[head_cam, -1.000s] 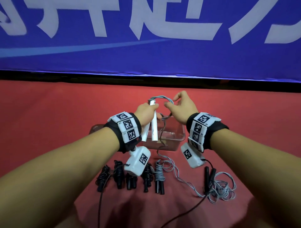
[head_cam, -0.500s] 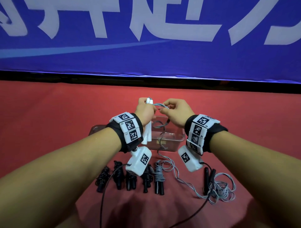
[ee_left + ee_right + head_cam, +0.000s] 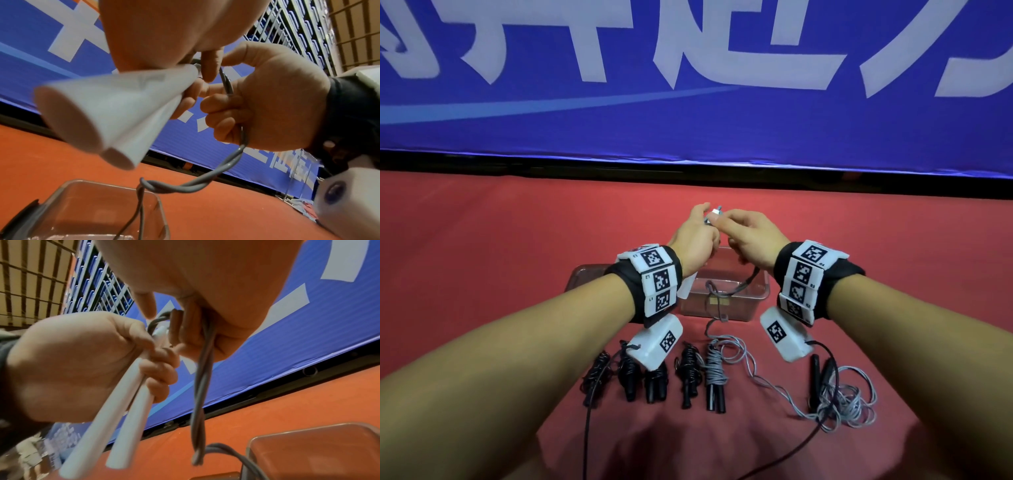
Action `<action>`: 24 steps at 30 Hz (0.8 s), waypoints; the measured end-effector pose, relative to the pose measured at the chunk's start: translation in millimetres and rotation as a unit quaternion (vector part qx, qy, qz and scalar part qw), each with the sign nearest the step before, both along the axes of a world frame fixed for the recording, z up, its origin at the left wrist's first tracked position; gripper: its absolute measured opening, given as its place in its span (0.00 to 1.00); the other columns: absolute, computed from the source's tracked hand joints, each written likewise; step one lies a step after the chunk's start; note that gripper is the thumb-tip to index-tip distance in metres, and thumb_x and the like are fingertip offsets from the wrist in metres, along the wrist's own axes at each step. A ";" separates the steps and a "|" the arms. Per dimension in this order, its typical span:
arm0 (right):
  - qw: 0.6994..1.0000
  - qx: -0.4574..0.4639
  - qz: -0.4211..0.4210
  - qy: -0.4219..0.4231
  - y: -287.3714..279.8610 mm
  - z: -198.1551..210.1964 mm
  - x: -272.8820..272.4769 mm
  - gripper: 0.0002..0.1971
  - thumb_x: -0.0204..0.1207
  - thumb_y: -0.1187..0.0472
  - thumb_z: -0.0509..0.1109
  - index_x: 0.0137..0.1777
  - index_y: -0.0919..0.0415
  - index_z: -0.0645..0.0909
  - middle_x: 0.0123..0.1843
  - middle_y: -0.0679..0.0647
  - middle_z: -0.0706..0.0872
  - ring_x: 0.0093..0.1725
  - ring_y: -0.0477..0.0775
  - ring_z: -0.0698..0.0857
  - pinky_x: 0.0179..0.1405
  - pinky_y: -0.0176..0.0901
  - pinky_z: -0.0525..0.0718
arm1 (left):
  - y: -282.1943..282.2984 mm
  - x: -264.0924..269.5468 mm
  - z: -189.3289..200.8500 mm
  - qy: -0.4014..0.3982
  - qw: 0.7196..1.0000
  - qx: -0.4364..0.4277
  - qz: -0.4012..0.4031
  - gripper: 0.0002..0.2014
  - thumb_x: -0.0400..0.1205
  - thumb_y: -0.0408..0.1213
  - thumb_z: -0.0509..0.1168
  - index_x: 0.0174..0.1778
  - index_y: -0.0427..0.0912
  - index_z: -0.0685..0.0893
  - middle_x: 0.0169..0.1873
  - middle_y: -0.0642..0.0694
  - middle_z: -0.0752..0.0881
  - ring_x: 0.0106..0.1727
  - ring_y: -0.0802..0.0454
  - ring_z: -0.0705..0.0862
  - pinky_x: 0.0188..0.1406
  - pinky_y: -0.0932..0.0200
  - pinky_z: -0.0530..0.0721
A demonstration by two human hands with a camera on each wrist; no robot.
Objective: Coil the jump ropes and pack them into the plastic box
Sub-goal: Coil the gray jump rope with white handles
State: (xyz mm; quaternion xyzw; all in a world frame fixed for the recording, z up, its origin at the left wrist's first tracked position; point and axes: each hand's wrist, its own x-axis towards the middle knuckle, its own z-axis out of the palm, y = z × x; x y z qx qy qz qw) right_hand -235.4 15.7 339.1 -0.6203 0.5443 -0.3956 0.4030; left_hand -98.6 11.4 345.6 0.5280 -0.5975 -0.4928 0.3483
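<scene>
Gripping white handles (image 3: 115, 426), left hand (image 3: 693, 240); right hand (image 3: 751, 240) holds grey cord (image 3: 224, 164).

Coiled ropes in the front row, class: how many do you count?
5, side by side on the cloth: four black ropes, then a grey rope rightmost. The left wrist camera partly hides the third.

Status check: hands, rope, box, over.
Left hand grips two white handles. Right hand holds doubled grey cord. Clear plastic box below, cord trailing through it.
</scene>
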 end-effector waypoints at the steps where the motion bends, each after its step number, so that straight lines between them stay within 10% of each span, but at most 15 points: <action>1: 1.000 -0.007 0.006 -0.002 -0.1 -1.0 0.0 0.16 0.84 0.45 0.68 0.46 0.58 0.85 0.24 0.48 0.70 0.24 0.52 0.66 0.25 0.41 0.66 | 1.1 1.5 0.0 -0.015 1.000 -0.004 -0.005 0.42 0.76 0.21 0.58 0.88 0.47 0.58 0.55 0.34 0.85 0.32 0.50 0.76 0.32 0.57 0.73; 4: 1.000 -0.017 0.007 0.001 -1.3 -1.1 0.7 0.15 0.84 0.49 0.69 0.42 0.60 0.85 0.26 0.44 0.77 0.24 0.49 0.68 0.24 0.39 0.69 | -1.2 4.7 -0.5 -0.043 0.999 -0.016 -0.014 0.46 0.75 0.23 0.61 0.89 0.51 0.51 0.67 0.33 0.83 0.39 0.49 0.81 0.41 0.55 0.76; 8: 1.000 -0.021 -0.006 -0.009 -1.4 -2.7 2.2 0.17 0.85 0.50 0.68 0.47 0.65 0.88 0.28 0.48 0.80 0.25 0.49 0.71 0.23 0.38 0.71 | -1.1 2.8 -3.5 -0.010 0.999 -0.039 -0.023 0.45 0.65 0.32 0.63 0.84 0.51 0.65 0.55 0.40 0.84 0.41 0.46 0.81 0.45 0.53 0.77; 19: 0.973 -0.107 -0.146 0.142 -4.7 -9.8 -13.0 0.14 0.74 0.49 0.78 0.47 0.51 0.75 0.46 0.50 0.82 0.40 0.46 0.80 0.44 0.46 0.79 | -15.2 8.3 -17.6 0.065 0.997 -0.033 0.036 0.28 0.85 0.24 0.65 0.80 0.46 0.68 0.60 0.36 0.85 0.40 0.42 0.91 0.48 0.39 0.92; 24: 0.994 -0.035 -0.053 0.084 4.9 -0.8 7.5 0.06 0.78 0.55 0.71 0.50 0.53 0.79 0.37 0.57 0.90 0.35 0.60 0.90 0.44 0.64 0.90 | -19.0 3.5 -19.4 0.077 0.992 -0.037 0.092 0.23 0.80 0.27 0.70 0.65 0.54 0.73 0.54 0.35 0.88 0.53 0.33 0.90 0.59 0.33 0.87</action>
